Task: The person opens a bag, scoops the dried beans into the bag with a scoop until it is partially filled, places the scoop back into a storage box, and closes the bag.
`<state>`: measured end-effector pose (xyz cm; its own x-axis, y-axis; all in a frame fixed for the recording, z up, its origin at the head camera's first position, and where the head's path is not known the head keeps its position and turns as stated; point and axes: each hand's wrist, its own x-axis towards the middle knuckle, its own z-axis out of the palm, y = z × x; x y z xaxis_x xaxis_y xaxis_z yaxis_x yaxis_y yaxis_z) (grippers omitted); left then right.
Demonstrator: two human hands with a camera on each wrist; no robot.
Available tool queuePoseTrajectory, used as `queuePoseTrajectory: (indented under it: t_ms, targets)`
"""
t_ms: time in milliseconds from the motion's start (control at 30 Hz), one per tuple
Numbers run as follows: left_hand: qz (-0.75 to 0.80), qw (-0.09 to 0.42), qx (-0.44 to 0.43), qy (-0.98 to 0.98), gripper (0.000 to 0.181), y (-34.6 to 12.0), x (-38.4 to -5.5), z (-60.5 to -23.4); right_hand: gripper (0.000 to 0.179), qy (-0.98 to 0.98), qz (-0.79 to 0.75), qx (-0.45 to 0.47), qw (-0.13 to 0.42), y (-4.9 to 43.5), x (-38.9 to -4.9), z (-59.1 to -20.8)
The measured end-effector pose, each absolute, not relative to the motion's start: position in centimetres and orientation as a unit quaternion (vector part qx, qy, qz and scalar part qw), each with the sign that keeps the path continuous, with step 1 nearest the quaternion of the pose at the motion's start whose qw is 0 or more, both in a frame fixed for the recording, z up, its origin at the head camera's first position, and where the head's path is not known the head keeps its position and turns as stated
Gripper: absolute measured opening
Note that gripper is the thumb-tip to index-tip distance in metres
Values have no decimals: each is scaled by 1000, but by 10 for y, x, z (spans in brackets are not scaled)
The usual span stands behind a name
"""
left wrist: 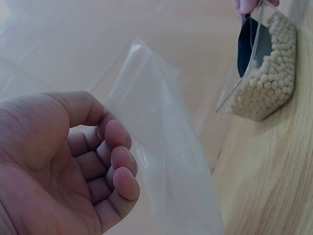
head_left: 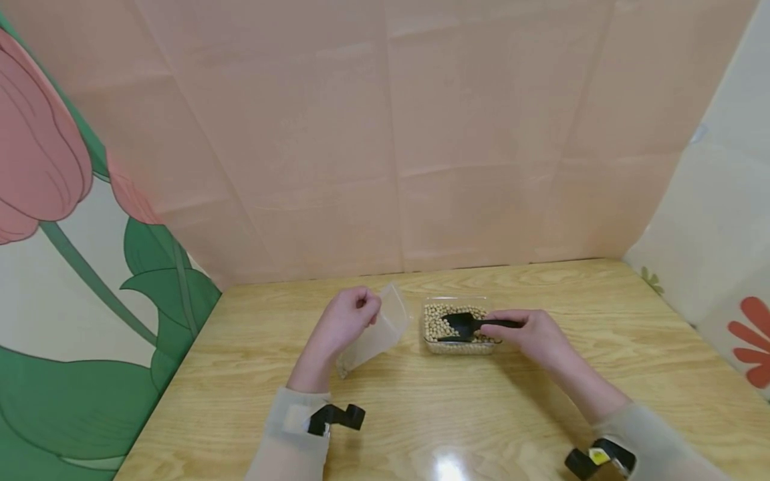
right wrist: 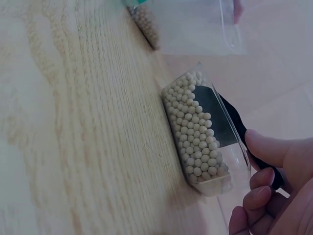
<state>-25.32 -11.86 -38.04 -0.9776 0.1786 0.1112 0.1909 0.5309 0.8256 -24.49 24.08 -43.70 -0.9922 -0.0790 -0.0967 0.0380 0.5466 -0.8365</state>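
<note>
I've got the left hand (head_left: 345, 317) pinching the bag (head_left: 383, 329) by its edge, the right hand (head_left: 537, 337) gripping the scoop (head_left: 462, 324) in the pale beads (head_left: 434, 319); container (head_left: 462, 348) sits between both hands, nearer the right. Looks like the scooping step; next lift probably wants scoop level, bag opened.

Before you on the bench (head_left: 391, 414), a container (head_left: 463, 349) of beads (head_left: 434, 321) sits between your two hands, the scoop (head_left: 462, 323) lying in it with its handle reaching over the right side into your right hand (head_left: 535, 334). To the container's left hangs the bag (head_left: 375, 337), beads in its lower end, its upper edge in your left hand (head_left: 351, 312). Behind everything, along the bench's far edge, rises the backdrop (head_left: 391, 147).
</note>
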Motion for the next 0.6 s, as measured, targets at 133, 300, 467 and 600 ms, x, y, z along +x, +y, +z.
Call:
queuePoseTrajectory:
  t_ms: [133,300,467,600]
  targets:
    - [-475,7,-109,-873,28,-119,-253,-381,66,868,-493,-9,66,243,-244,-438]
    - [-479,6,-112,-871,29,-119,-253,-380,69,857,-511,-4,66,246,-244,-441]
    - [-478,6,-113,-871,29,-119,-253,-381,69,840,-538,13,65,249,-245,-446]
    - [-478,6,-113,-871,29,-119,-253,-381,69,831,-551,27,69,250,-245,-448]
